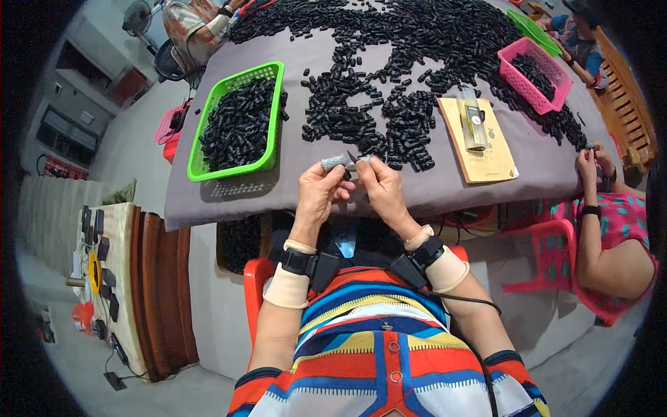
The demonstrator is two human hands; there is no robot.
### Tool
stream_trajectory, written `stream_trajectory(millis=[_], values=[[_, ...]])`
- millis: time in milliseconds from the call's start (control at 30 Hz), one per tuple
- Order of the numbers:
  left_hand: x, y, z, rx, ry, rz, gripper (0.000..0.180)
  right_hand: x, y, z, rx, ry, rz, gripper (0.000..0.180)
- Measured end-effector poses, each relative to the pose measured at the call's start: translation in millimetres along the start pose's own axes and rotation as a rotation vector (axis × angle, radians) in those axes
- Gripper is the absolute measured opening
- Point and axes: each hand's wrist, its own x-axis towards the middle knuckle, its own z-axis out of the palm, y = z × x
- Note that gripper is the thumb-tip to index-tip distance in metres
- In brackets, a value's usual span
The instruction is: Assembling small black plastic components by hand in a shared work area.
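Grey and sparkly, a small tube-like piece (336, 162) is pinched in the fingertips of the left hand (321, 192), held just above the near edge of the table (445, 191). A tiny dark bit (363, 160) is gripped by the right hand (381, 186), right beside the tube's end. A big scatter of black plastic parts (389, 104) is spread just beyond, with a green basket (240, 119) full of them to the left and a pink basket (536, 73) well off to the right.
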Motion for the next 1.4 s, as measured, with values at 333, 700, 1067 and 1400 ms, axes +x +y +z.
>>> stream_trajectory(millis=[333, 700, 1067, 1400], values=[[4.1, -7.1, -19.7, -0.158, -0.065, -0.001, 0.023, 1.2, -0.3, 1.5, -0.047, 0.126, -0.036, 0.029], [6.5, -10.2, -28.6, -0.159, -0.129, 0.006, 0.026, -6.0, -8.6, 2.5, -0.377, -0.091, -0.315, 0.023], [5.9, -8.1, -29.8, -0.154, -0.179, -0.041, 0.029, -7.3, -9.6, 3.3, -0.436, -0.085, -0.299, 0.022], [5.9, -9.0, -31.5, -0.161, -0.194, -0.047, 0.028, -7.1, -7.2, 4.9, -0.414, -0.054, -0.292, 0.024]])
